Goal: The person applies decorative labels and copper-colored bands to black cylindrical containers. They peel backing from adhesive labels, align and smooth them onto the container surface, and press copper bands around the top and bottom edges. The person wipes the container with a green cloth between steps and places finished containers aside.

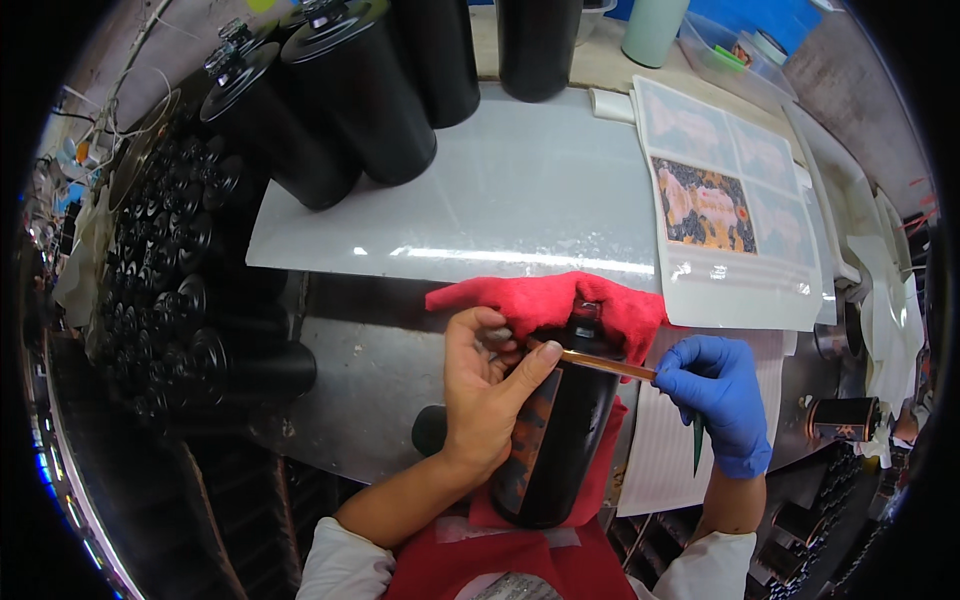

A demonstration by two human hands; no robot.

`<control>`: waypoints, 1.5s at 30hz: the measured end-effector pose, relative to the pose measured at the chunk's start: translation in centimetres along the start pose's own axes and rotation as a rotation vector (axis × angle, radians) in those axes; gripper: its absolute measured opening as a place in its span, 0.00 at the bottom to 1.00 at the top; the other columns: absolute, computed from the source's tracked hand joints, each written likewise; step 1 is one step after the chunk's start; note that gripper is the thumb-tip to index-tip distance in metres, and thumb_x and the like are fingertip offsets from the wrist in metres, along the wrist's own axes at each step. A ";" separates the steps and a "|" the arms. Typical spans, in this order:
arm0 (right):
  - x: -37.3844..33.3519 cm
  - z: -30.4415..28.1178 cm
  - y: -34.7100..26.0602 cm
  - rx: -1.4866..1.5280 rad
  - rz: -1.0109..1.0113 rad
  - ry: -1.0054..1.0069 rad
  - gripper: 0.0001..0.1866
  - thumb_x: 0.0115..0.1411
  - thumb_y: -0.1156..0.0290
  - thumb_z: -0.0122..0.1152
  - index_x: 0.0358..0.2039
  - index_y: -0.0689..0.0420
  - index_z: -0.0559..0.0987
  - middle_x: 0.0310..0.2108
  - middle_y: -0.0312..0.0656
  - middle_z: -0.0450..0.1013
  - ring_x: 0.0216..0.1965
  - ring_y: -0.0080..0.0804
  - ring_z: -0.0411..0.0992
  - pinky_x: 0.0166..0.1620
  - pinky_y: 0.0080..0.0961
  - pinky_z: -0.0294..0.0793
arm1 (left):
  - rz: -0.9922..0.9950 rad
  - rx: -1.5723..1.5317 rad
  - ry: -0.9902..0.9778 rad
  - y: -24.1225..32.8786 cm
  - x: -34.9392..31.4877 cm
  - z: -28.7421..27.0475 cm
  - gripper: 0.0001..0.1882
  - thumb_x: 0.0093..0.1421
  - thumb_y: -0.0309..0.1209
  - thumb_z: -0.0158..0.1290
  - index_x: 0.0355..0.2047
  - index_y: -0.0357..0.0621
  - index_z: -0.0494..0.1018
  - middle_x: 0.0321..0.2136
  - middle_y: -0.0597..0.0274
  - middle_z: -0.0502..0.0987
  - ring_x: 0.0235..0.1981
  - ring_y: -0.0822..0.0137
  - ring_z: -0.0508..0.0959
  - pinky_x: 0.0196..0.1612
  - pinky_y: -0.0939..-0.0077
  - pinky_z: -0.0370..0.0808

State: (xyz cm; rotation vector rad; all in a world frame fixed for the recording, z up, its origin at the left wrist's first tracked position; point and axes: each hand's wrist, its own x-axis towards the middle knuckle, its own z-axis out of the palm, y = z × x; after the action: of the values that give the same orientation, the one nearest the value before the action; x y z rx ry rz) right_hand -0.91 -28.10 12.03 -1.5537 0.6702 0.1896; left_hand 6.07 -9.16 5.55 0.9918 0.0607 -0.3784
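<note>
A glossy black bottle (580, 440) leans in front of me, its neck toward the red cloth (490, 293). On its left side is an orange and dark patterned decal (528, 440). Across the shoulder of the bottle runs a narrow copper-coloured strip (615, 364). My bare left hand (492, 385) pinches the strip's left end, thumb on top, against the bottle. My right hand (722, 400), in a blue glove, grips the strip's other end between its fingertips. A thin green pointed tool (698, 445) sticks down out of the same right hand.
Several black bottles (360, 100) stand on the grey board (500, 190) at the back left. Many more lie stacked (190, 290) on the left. A sheet of printed decals (730, 220) lies at the right, with white paper (660, 470) below. A dark round object (430, 428) sits beside my left wrist.
</note>
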 end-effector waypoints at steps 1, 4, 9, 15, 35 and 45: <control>0.1 0.0 0.1 -0.001 -0.017 -0.003 0.04 0.47 0.75 0.64 0.23 0.62 0.79 0.17 0.34 0.71 0.15 0.15 0.65 0.17 0.11 0.63 | 0.000 -0.003 -0.005 0.0 0.0 -0.1 0.25 0.52 0.18 0.58 0.45 0.44 0.57 0.36 0.64 0.63 0.36 0.76 0.68 0.40 0.85 0.69; 0.1 0.0 0.3 -0.005 -0.042 -0.011 0.04 0.47 0.75 0.63 0.23 0.62 0.78 0.17 0.35 0.71 0.15 0.15 0.65 0.16 0.11 0.63 | 0.015 0.002 -0.003 0.0 -0.1 -0.2 0.25 0.51 0.18 0.58 0.45 0.44 0.57 0.36 0.63 0.63 0.36 0.76 0.68 0.40 0.85 0.69; 0.4 -0.3 0.4 0.008 -0.006 -0.016 0.06 0.48 0.73 0.65 0.24 0.62 0.79 0.16 0.32 0.70 0.15 0.14 0.65 0.18 0.12 0.64 | 0.006 -0.004 -0.013 -0.1 0.1 -0.2 0.25 0.51 0.18 0.58 0.45 0.44 0.57 0.36 0.63 0.63 0.36 0.76 0.68 0.40 0.85 0.69; 0.8 -0.6 0.8 0.029 0.003 -0.034 0.06 0.49 0.72 0.65 0.26 0.62 0.79 0.17 0.32 0.70 0.16 0.14 0.65 0.19 0.12 0.64 | 0.002 0.003 -0.011 0.1 0.0 -0.1 0.24 0.52 0.18 0.58 0.44 0.44 0.57 0.36 0.63 0.62 0.37 0.76 0.68 0.40 0.85 0.70; 2.1 0.9 1.1 0.059 -0.005 -0.139 0.08 0.50 0.72 0.66 0.28 0.63 0.79 0.22 0.33 0.73 0.25 0.14 0.68 0.29 0.12 0.68 | 0.583 0.863 -0.791 -1.9 -6.6 -7.8 0.35 0.45 0.46 0.63 0.52 0.46 0.69 0.59 0.45 0.58 0.63 0.51 0.52 0.63 0.48 0.35; 0.2 1.1 -0.4 0.033 -0.019 -0.125 0.07 0.50 0.73 0.65 0.28 0.63 0.79 0.23 0.32 0.73 0.25 0.13 0.68 0.30 0.12 0.68 | 0.637 1.408 -0.794 0.1 -8.0 -3.9 0.37 0.51 0.58 0.52 0.55 0.49 0.66 0.54 0.65 0.66 0.61 0.54 0.55 0.59 0.36 0.30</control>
State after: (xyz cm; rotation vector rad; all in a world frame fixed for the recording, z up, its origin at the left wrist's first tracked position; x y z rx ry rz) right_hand -0.21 -27.16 12.18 -1.5025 0.5576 0.2581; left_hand -0.89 -3.63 5.22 2.0551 -1.3798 -0.1526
